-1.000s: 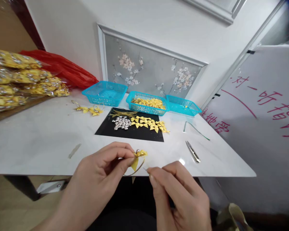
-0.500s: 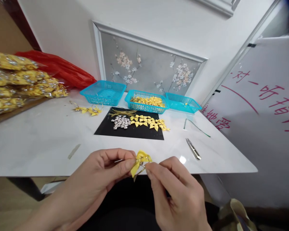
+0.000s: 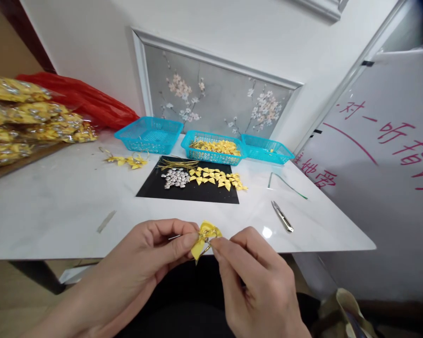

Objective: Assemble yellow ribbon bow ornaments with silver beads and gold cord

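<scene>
While three blue baskets (image 3: 127,136) line the back of the counter (image 3: 66,202), one black mat (image 3: 183,193) before them carries silver beads (image 3: 176,179) and yellow pieces (image 3: 211,174), too crowded to count surely; one pair of snips (image 3: 282,217) lies to the right. One yellow bow (image 3: 198,248) is at the counter's near edge, between two hands: the left hand (image 3: 164,249) pinches it with thumb and fingertips, the right hand (image 3: 259,277), fingers curled, grips its gold wire (image 3: 207,248).
</scene>
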Tool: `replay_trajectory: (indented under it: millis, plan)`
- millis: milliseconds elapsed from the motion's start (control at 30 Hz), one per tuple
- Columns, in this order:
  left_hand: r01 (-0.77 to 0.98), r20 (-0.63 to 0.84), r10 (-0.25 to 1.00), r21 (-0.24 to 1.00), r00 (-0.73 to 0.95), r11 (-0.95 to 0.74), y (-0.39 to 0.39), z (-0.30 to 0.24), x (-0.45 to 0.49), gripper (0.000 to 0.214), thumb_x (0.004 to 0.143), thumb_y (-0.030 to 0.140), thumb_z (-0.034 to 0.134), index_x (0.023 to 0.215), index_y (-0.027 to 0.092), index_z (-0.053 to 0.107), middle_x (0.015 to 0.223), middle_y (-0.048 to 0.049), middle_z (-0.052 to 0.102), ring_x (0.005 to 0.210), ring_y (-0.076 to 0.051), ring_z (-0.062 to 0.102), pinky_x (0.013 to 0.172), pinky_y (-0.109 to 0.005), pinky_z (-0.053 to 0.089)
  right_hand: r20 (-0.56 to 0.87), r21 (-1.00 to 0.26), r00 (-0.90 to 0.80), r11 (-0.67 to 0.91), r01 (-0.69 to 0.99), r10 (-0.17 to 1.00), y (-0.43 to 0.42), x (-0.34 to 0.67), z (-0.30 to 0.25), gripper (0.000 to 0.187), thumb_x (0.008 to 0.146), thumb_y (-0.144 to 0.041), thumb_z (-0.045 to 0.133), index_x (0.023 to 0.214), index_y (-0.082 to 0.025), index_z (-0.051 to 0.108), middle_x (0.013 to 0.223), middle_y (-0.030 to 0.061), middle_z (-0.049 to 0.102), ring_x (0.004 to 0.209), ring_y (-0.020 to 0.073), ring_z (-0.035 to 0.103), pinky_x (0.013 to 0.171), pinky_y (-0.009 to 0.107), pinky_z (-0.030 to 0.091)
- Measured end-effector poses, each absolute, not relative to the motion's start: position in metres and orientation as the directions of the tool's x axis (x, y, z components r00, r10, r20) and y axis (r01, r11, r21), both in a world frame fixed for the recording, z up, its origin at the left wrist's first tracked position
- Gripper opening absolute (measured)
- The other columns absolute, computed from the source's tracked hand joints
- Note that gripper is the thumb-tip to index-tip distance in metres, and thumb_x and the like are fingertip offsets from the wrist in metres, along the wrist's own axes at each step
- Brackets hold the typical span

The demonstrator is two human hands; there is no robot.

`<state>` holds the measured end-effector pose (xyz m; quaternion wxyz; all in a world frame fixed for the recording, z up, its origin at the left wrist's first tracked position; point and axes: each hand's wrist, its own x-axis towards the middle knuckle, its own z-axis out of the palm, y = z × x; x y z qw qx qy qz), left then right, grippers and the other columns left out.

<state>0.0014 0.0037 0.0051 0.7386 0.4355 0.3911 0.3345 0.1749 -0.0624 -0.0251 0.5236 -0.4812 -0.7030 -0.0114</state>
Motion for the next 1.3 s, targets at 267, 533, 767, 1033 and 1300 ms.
replay_trajectory:
  millis: [267, 533, 767, 1033, 1300]
  plan:
    - [-0.139, -0.294, 0.833, 0.906, 0.469, 0.399, 0.004, 0.009, 0.004, 0.027, 0.068, 0.044, 0.097, 0.072, 0.022, 0.081, 0.072, 0.0017, 0.066, 0.071, -0.012, 0.052, 0.066, -0.017, 0.050, 0.748, -0.503, 0.051, 0.515, 0.694, 0.662, -0.064, 0.168, -0.023, 0.025, 0.098, -0.002, 0.055, 0.100, -0.014, 0.077, 0.077, 0.0021, 0.052, 0.061, 0.0135, 0.050, 0.053, 0.027, 0.043]
    - [-0.192, -0.252, 0.807, 0.893, 0.534, 0.406, 0.007, 0.005, 0.002, 0.021, 0.075, 0.035, 0.094, 0.071, 0.021, 0.080, 0.076, 0.0009, 0.068, 0.074, -0.012, 0.055, 0.070, -0.016, 0.053, 0.735, -0.544, 0.078, 0.516, 0.662, 0.674, -0.059, 0.171, -0.024, 0.025, 0.098, -0.003, 0.055, 0.097, -0.015, 0.076, 0.076, 0.0006, 0.052, 0.060, 0.0125, 0.053, 0.055, 0.025, 0.045]
    - [-0.202, -0.274, 0.780, 0.869, 0.563, 0.451, 0.010, 0.002, 0.000, 0.024, 0.076, 0.032, 0.094, 0.070, 0.016, 0.078, 0.074, -0.0002, 0.065, 0.073, -0.011, 0.055, 0.068, -0.014, 0.052, 0.683, -0.647, 0.089, 0.544, 0.534, 0.725, -0.050, 0.174, -0.026, 0.026, 0.098, -0.002, 0.053, 0.098, -0.017, 0.075, 0.076, -0.0009, 0.053, 0.062, 0.0115, 0.056, 0.055, 0.021, 0.047]
    - [-0.250, -0.284, 0.759, 0.828, 0.586, 0.503, 0.011, 0.005, 0.001, 0.020, 0.072, 0.026, 0.097, 0.070, 0.015, 0.080, 0.072, 0.0001, 0.069, 0.070, -0.009, 0.058, 0.067, -0.012, 0.054, 0.681, -0.691, 0.120, 0.580, 0.432, 0.722, -0.043, 0.170, -0.031, 0.029, 0.097, -0.001, 0.053, 0.094, -0.019, 0.076, 0.076, -0.0023, 0.054, 0.061, 0.0089, 0.057, 0.058, 0.016, 0.050]
    - [-0.269, -0.323, 0.754, 0.795, 0.572, 0.544, 0.008, 0.005, -0.002, 0.018, 0.068, 0.022, 0.099, 0.075, 0.015, 0.084, 0.078, -0.0018, 0.074, 0.072, -0.009, 0.065, 0.071, -0.013, 0.058, 0.767, -0.597, 0.122, 0.632, 0.494, 0.629, -0.039, 0.170, -0.036, 0.027, 0.095, 0.001, 0.057, 0.092, -0.018, 0.076, 0.077, -0.0008, 0.060, 0.061, 0.0090, 0.061, 0.057, 0.017, 0.051]
